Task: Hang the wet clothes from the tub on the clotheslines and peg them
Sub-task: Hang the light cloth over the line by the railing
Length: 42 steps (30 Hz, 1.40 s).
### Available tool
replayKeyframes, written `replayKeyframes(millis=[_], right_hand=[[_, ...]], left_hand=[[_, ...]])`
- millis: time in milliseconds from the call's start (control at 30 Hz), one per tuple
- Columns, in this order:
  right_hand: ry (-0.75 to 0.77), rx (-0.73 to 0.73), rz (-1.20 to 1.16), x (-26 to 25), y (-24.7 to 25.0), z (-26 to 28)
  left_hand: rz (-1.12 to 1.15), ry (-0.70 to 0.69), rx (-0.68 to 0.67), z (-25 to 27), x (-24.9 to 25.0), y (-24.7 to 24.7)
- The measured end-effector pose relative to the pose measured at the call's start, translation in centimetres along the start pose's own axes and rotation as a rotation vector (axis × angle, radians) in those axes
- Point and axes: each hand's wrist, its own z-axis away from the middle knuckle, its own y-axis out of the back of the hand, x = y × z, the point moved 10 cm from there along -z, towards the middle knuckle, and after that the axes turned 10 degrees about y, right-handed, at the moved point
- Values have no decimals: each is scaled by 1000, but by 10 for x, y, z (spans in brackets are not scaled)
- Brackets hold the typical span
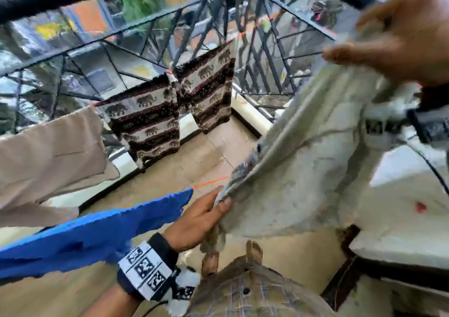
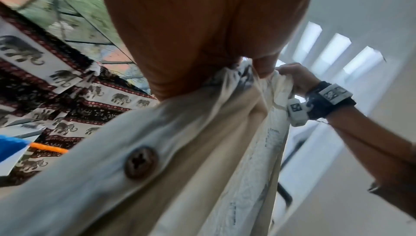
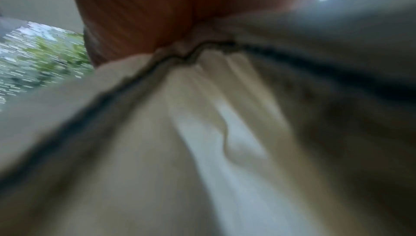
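a: where are the hands?

b: starting from the left, the left hand [image 1: 198,216] is low and reaching forward, thumb and fingers pinching the lower edge of the pale garment [image 1: 303,166]. the left wrist view shows that hand's fingers [image 2: 265,65] gathering the bunched hem, with a brown button [image 2: 141,162] close to the lens.

a: and the other one?

b: the right hand [image 1: 398,37] is raised high at the upper right, fingers curled round the garment's top edge. so the cloth is stretched in the air on a slant between the two hands, above the tiled floor [image 1: 201,156].

a: is it on a line?

b: i cannot tell. a short length of the orange clothesline [image 1: 211,182] shows just beside the left hand, then the cloth hides it.

a: anything hard to make out?

b: the right hand is blurred in the head view, and the right wrist view is mostly smeared folds of cloth, so the exact finger placement there is unclear. the garment's far end is cut off behind the right wrist.

a: what is around?

b: from the left: a beige cloth [image 1: 48,151] hanging, a blue cloth [image 1: 92,234] on the near line just beside the left hand, then the elephant-print cloth [image 1: 167,112] on the far line along the black railing [image 1: 262,57]. bare feet [image 1: 254,248] stand on the floor below the garment, and a white ledge [image 1: 408,219] is at the right.
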Motion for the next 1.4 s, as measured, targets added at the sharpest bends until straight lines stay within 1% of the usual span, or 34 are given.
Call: replayKeyframes(millis=[67,100,167,233,267,300,367,433,500,533,567,600,667,733,767,800,867,933,1000,1067,1133,1167,1233,1333,1400], right_hand=[[115,-11,24,-35,-5,-70],[162,-22,56,-54,-20,-103],[276,-79,126,-102,-67,-158],[396,-149,141,-147,-129,-187],[432,-218,133,-160,-166,-190],[460,-317,126,-164,-212,-188],[462,-530,101,-156,-295,-167],[442,-700,40,-139,-358,-136],[433,-840,-9,-123,-394,-104],[431,-895,-34,-114,-402,-89],[422,-929,-53,-102,-405,-76],[413,-929,-80,-89,-400,-66],[374,-837,-146,-56,-381,-52],[262,-682,-224,-5,-353,-36],[183,-582,-251,28,-339,-25],[92,-468,-296,65,-324,-11],[-142,-214,-376,139,-293,30],[-363,-27,-362,205,-268,81],[-557,60,-345,254,-257,137],[-753,107,-415,293,-267,187],[-922,170,-591,318,-291,221],[-982,172,-680,321,-303,228],[-1063,169,-828,322,-322,231],[-1158,248,-1005,324,-340,224],[-1211,273,-1105,326,-349,219]], left_hand=[[162,43,157,0,2,19],[248,57,230,0,-2,28],[439,91,418,3,-23,47],[705,106,561,6,-57,55],[808,126,611,7,-76,53],[856,170,663,10,-94,49],[824,266,718,10,-124,40],[797,334,727,7,-148,29],[791,395,710,3,-166,22],[795,412,701,0,-176,18],[793,427,701,0,-182,16],[782,439,708,-1,-190,15],[769,454,722,-2,-194,12],[758,472,739,-1,-197,12],[762,483,752,1,-198,12],[754,500,766,2,-204,14],[715,539,789,6,-211,18],[693,561,789,6,-221,23],[665,576,796,3,-224,27],[608,564,830,-4,-219,35],[530,553,855,-10,-212,46],[498,549,857,-11,-207,52],[463,552,846,-16,-200,58],[477,573,844,-22,-189,58],[496,531,854,-27,-177,58]])
